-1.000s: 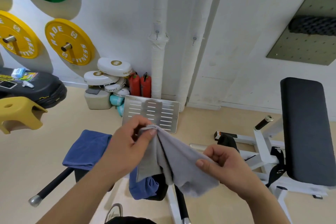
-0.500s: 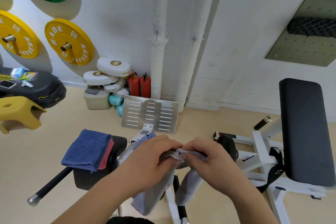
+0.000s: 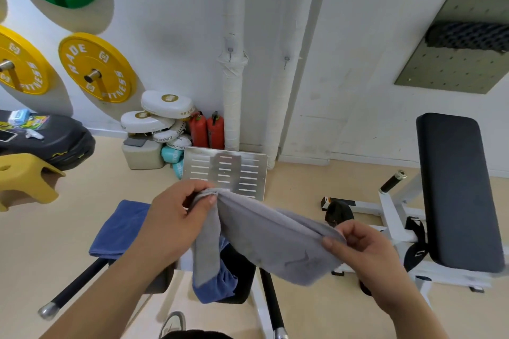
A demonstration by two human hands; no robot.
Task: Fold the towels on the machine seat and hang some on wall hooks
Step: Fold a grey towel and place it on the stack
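I hold a grey towel (image 3: 270,242) stretched between both hands above the machine seat. My left hand (image 3: 176,217) pinches its left end and my right hand (image 3: 360,253) pinches its right end. The cloth is doubled over and sags between them. A folded blue towel (image 3: 121,228) lies on the black seat pad at the left. Another blue towel (image 3: 217,283) hangs crumpled below the grey one, over the black seat (image 3: 239,270). Two small wall hooks (image 3: 230,50) (image 3: 286,59) sit on the white wall ahead.
A perforated metal footplate (image 3: 234,173) leans by the wall. Two red extinguishers (image 3: 208,129) and white boxing pads (image 3: 165,104) stand in the corner. Yellow weight plates (image 3: 95,69) hang at the left. A black padded bench (image 3: 457,187) is at the right, a yellow stool (image 3: 24,179) at the left.
My hands were pressed together over the towel half a second ago; they have now drawn apart, stretching the doubled grey towel out sideways.
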